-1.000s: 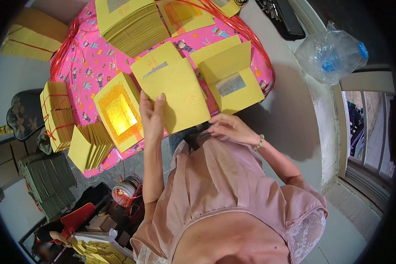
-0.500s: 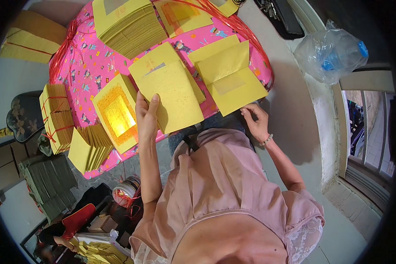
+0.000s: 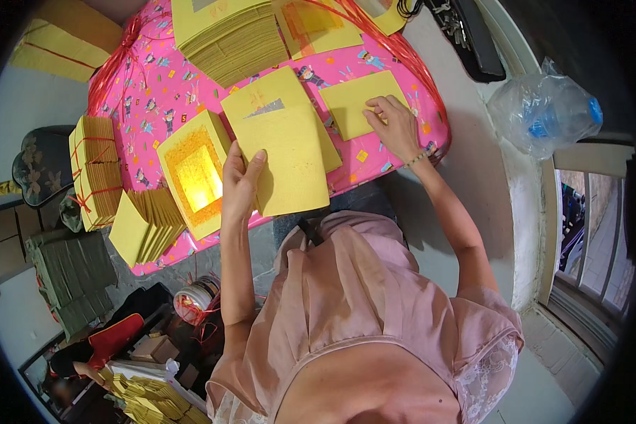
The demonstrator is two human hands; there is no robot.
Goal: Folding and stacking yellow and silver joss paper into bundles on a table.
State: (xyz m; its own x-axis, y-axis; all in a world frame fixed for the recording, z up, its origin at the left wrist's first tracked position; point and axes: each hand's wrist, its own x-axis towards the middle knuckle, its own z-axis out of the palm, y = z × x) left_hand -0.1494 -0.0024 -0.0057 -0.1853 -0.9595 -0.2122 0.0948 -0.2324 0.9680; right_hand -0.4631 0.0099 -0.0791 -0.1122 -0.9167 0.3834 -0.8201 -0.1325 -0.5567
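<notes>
My left hand [image 3: 242,182] grips a small batch of yellow paper sheets [image 3: 290,166] by its left edge, thumb on top. The batch hangs over the table's near edge, and a grey patch shows near its top. To its right, a folded yellow sheet [image 3: 346,99] lies on the pink table cover. My right hand [image 3: 396,131] is over that sheet's right part, fingers bent and apart, holding nothing I can see. Left of my left hand stands a stack of yellow paper with an orange-and-gold square [image 3: 194,177] on top.
Pink patterned cover [image 3: 169,85] spreads over the table. A tall yellow paper stack [image 3: 233,42] stands at the back, folded papers [image 3: 148,226] at the left. Red strings [image 3: 410,63] run along the right. A plastic bag with a bottle [image 3: 544,116] rests by the window. Another person's arm [image 3: 88,373] shows lower left.
The yellow sheet on the right, half open before, is now folded over flat. My right hand has moved up from its near corner onto it. My left hand keeps its batch.
</notes>
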